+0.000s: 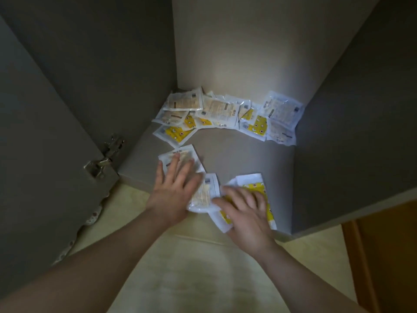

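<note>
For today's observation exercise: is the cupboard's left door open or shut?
Open: the door swings outward, its hinge exposed, and the packets on the shelf inside show.

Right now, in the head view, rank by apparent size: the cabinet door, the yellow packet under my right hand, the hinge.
1. Cabinet door, by far.
2. Yellow packet, part hidden under the right hand.
3. Hinge, clearly smallest.

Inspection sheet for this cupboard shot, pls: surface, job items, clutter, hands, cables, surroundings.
Surface: grey cupboard floor.
Job's things: pale packets and yellow packet, both near the front edge.
Clutter: heap of packets along the back wall.
Grippers: left hand flat on the pale packets; right hand resting on the yellow packet.
Cables: nothing seen.
Surroundings: open door with hinge at left; tiled floor below.
</note>
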Action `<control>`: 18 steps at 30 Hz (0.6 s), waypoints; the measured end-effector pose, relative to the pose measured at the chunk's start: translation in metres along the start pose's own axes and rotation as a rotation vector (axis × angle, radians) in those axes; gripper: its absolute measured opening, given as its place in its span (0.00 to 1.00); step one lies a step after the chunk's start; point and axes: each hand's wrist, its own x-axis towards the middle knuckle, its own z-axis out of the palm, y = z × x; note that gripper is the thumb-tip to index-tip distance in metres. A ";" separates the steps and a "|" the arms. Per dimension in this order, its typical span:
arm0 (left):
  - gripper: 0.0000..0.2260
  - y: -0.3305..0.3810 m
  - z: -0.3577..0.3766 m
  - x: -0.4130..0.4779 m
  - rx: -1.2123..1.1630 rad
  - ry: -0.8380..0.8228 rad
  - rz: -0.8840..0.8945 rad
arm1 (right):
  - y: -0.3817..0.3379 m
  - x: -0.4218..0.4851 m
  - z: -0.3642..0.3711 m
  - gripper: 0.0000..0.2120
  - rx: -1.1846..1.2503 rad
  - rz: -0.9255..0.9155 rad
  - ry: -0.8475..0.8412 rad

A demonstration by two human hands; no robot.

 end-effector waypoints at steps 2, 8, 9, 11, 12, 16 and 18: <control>0.44 -0.004 -0.001 0.010 -0.056 -0.183 -0.052 | -0.002 0.003 -0.009 0.40 -0.090 0.135 -0.117; 0.44 0.001 0.001 0.017 -0.138 -0.240 -0.119 | 0.001 0.014 -0.018 0.38 -0.041 0.312 -0.489; 0.43 0.001 -0.002 0.018 -0.115 -0.206 -0.119 | 0.001 0.013 -0.019 0.37 -0.042 0.303 -0.466; 0.39 0.003 -0.006 0.017 -0.084 -0.144 -0.121 | 0.001 0.013 -0.021 0.35 -0.039 0.306 -0.415; 0.37 0.004 -0.008 0.015 -0.094 -0.126 -0.119 | 0.002 0.012 -0.020 0.35 -0.047 0.300 -0.396; 0.32 0.001 -0.011 -0.002 -0.154 0.062 -0.083 | -0.009 0.002 -0.015 0.39 -0.139 0.215 -0.294; 0.29 -0.005 -0.003 -0.011 -0.148 0.180 -0.030 | -0.012 -0.001 -0.010 0.40 -0.189 0.216 -0.253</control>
